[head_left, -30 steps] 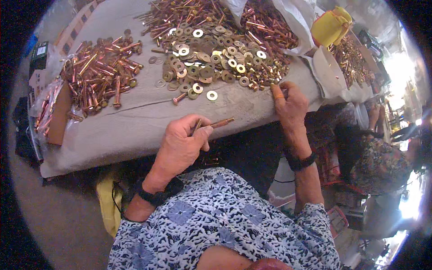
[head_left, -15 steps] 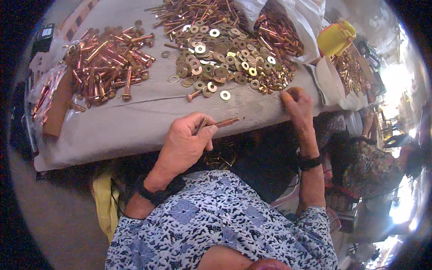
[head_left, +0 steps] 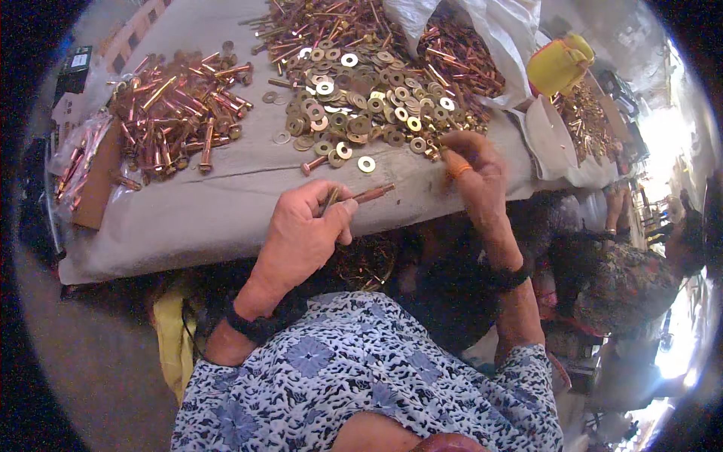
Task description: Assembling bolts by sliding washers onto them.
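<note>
My left hand (head_left: pixel 305 226) is closed round a copper-coloured sleeve bolt (head_left: pixel 370 194), its threaded end pointing right over the table's front edge. A brassy washer (head_left: pixel 330 199), seen nearly edge-on, sits by the fingers and thumb on that bolt. My right hand (head_left: pixel 478 177) bends its fingers together at the near edge of a heap of small brass nuts (head_left: pixel 456 124); what lies between the fingertips is hidden. Left of the nuts spread many loose washers (head_left: pixel 395 102). A single washer (head_left: pixel 366 164) and a single bolt (head_left: pixel 313 165) lie closest to my left hand.
A pile of coppery bolts (head_left: pixel 184 113) lies at the left, beside a cardboard piece (head_left: pixel 98 181) and plastic bag. More bolts (head_left: pixel 324 26) lie at the back. A white sack (head_left: pixel 508 45), a yellow container (head_left: pixel 559 64) and another person's patterned sleeve (head_left: pixel 625 286) are at the right.
My right hand has moved left and forward from the cloth edge to the nuts, its fingers bending in. My left hand keeps the bolt and has shifted slightly left in view.
</note>
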Available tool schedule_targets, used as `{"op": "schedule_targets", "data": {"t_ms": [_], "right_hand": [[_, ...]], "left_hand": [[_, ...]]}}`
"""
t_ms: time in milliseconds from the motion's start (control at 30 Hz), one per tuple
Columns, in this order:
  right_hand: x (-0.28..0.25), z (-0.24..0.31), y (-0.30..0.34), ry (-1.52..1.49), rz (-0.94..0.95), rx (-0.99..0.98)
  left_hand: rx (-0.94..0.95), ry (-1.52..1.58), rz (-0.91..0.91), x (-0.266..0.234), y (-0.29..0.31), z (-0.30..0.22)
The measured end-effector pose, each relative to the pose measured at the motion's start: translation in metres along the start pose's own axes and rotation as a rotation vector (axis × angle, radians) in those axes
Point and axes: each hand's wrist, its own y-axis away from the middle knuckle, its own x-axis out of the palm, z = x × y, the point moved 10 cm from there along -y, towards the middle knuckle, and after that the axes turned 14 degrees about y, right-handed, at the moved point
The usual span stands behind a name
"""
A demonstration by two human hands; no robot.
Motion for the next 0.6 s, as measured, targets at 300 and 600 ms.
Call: {"op": "schedule_targets", "data": {"t_ms": [300,600], "right_hand": [[0.054,0.069,0.016,-0.255,0.311,-0.388],[0.054,0.051,0.014,-0.242,0.26,-0.338]], "left_hand": [[0.0,-0.065,-0.145,-0.009,-0.006,-0.006],[-0.072,-0.121,-0.16,-0.004,-0.005,-0.011]]}}
